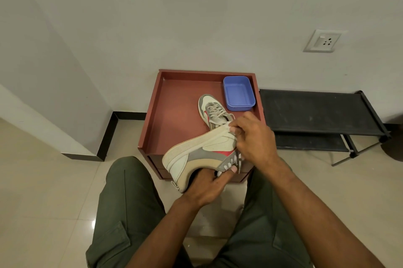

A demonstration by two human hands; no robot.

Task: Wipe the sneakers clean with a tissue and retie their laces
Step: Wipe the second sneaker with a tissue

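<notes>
1. Left hand (207, 185) grips the held sneaker (196, 152) from beneath at its collar, thumb over the laces.
2. Right hand (254, 137) pinches a small white tissue (229, 125) against that sneaker's sole edge near the toe.
3. Held sneaker lies tilted on its side above the red-brown tray (172, 119).
4. Second sneaker (212, 110) rests in the tray, just beside a blue container (238, 93).
5. Black rack (316, 113) stands to the right.

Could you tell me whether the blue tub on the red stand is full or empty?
Empty. The blue tub sits open-topped in the red stand's far right corner, its bare floor showing.
</notes>
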